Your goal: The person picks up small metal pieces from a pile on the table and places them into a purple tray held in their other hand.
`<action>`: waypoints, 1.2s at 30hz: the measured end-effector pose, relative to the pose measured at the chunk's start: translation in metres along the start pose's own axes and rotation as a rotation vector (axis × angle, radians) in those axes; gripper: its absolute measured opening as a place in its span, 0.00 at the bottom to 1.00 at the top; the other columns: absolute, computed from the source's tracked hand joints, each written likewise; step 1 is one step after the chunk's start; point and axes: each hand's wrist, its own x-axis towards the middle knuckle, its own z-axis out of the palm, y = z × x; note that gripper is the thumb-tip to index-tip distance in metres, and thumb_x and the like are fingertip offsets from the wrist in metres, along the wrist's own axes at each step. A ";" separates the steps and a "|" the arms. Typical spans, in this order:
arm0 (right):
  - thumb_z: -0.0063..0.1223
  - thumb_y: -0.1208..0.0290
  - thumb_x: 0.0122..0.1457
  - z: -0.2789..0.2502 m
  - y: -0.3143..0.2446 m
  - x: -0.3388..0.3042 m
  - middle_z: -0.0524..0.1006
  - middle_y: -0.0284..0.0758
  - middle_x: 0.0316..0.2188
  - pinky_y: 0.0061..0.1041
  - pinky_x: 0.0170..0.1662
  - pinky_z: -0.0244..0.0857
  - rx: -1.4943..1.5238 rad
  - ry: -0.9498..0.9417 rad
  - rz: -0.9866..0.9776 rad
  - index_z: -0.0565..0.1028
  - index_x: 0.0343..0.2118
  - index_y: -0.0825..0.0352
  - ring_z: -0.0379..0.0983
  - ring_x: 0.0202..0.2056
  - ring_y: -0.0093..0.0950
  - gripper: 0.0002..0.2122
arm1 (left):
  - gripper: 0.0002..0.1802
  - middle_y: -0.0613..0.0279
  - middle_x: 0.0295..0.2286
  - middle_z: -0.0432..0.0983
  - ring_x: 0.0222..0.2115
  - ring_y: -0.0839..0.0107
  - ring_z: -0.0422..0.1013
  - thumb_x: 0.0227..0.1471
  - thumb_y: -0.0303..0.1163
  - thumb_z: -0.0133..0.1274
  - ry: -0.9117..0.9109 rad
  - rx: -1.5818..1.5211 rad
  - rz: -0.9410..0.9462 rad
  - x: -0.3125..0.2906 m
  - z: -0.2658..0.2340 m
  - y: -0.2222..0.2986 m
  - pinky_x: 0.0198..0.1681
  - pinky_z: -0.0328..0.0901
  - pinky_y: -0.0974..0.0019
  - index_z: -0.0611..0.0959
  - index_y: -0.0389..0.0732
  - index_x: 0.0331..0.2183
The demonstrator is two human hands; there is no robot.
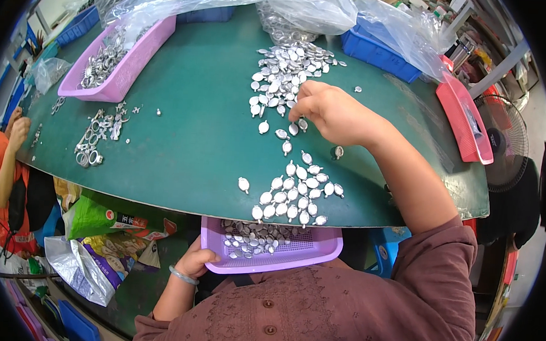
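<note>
From where I stand, the worker's left hand (195, 259) is closed around the near left corner of a lilac plastic basket (280, 268), thumb over the rim, at the table's edge. The right hand (330, 112) reaches over the green table (195, 117), fingers curled down at the lower end of a heap of oval silver metal pieces (290, 69); I can't tell whether they have hold of one. More ovals lie in a loose cluster (293, 190) near the edge above the basket, and others sit inside it. If that corner grip slackened, the basket could tip and spill. A broad sweep might carry pieces past the basket's side to the floor, and a careless forearm could knock the stray round piece (338, 152) beneath it.
</note>
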 end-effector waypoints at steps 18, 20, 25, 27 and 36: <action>0.52 0.78 0.45 -0.003 0.000 0.007 0.72 0.37 0.26 0.29 0.34 0.64 0.068 -0.160 0.081 0.73 0.24 0.70 0.70 0.29 0.34 0.03 | 0.41 0.50 0.42 0.67 0.43 0.59 0.67 0.25 0.25 0.49 -0.008 -0.015 -0.011 0.001 -0.002 0.000 0.48 0.61 0.61 0.62 0.31 0.49; 0.51 0.79 0.46 -0.004 0.003 0.004 0.72 0.37 0.27 0.28 0.34 0.64 0.134 -0.150 0.078 0.73 0.25 0.70 0.70 0.30 0.34 0.03 | 0.41 0.50 0.42 0.67 0.43 0.59 0.66 0.25 0.25 0.49 -0.006 -0.015 -0.014 0.001 0.000 0.002 0.48 0.61 0.61 0.62 0.31 0.50; 0.49 0.82 0.47 -0.012 0.007 -0.003 0.72 0.36 0.28 0.27 0.35 0.64 0.133 -0.029 0.098 0.74 0.29 0.69 0.71 0.31 0.33 0.06 | 0.41 0.51 0.42 0.67 0.43 0.60 0.67 0.25 0.24 0.49 -0.002 -0.002 -0.014 0.001 0.001 0.004 0.48 0.61 0.62 0.62 0.31 0.50; 0.48 0.82 0.47 -0.011 0.008 -0.007 0.72 0.36 0.28 0.27 0.35 0.64 0.125 -0.036 0.089 0.74 0.29 0.69 0.70 0.31 0.33 0.06 | 0.41 0.51 0.42 0.67 0.43 0.60 0.67 0.26 0.24 0.49 -0.011 -0.008 -0.010 0.002 0.000 0.002 0.48 0.61 0.62 0.62 0.31 0.50; 0.45 0.84 0.47 -0.008 0.009 -0.016 0.70 0.37 0.27 0.28 0.34 0.63 0.065 0.012 0.026 0.75 0.30 0.67 0.69 0.31 0.35 0.09 | 0.41 0.51 0.42 0.67 0.43 0.60 0.67 0.26 0.24 0.49 -0.033 -0.008 -0.006 0.003 0.000 0.002 0.48 0.61 0.62 0.61 0.30 0.50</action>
